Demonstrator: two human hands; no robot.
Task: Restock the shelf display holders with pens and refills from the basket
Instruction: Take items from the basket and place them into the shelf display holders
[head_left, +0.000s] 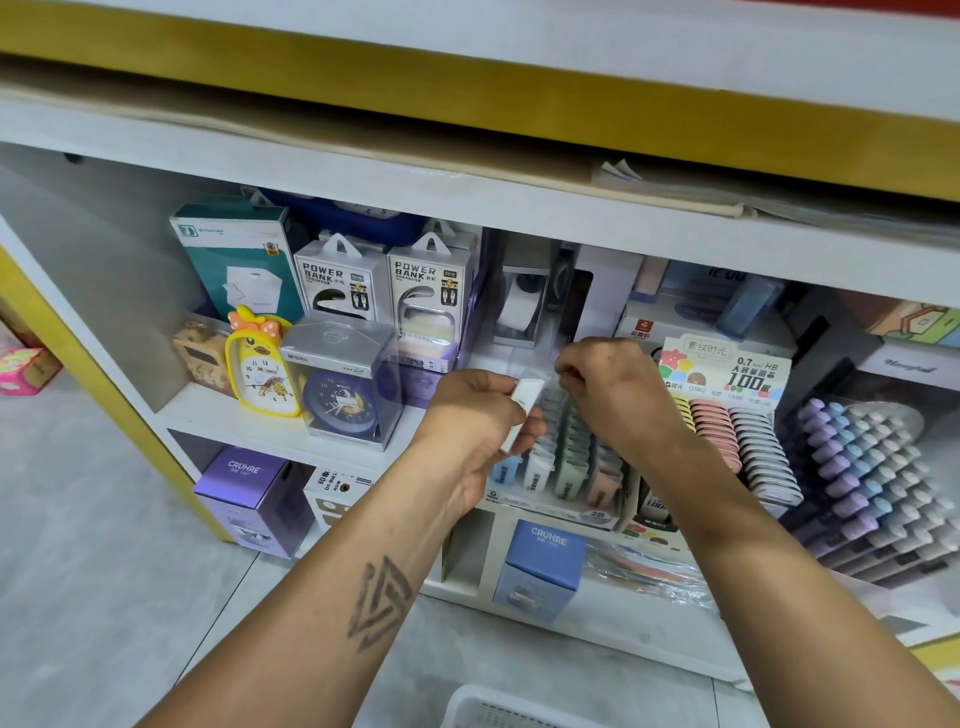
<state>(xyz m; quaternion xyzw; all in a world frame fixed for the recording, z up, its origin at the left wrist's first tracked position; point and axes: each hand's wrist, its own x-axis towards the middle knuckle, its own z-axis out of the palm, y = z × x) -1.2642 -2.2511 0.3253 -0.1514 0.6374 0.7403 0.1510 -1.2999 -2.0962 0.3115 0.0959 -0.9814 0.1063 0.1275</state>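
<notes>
My left hand (475, 421) grips a flat white refill pack (522, 410) just in front of the tiered display holder (561, 512) on the middle shelf. Rows of small pastel refill boxes (574, 457) stand in that holder. My right hand (610, 382) hovers over the back of the rows, its fingers curled and pinching something small and pale that I cannot make out. The white basket (483, 709) shows only its rim at the bottom edge.
Clocks (260, 371) and power bank boxes (337, 278) fill the shelf to the left. Right of the holder stand a lead refill display (727, 410) and a rack of pastel pens (862, 467). Purple and blue boxes (540, 569) sit on the lower shelf.
</notes>
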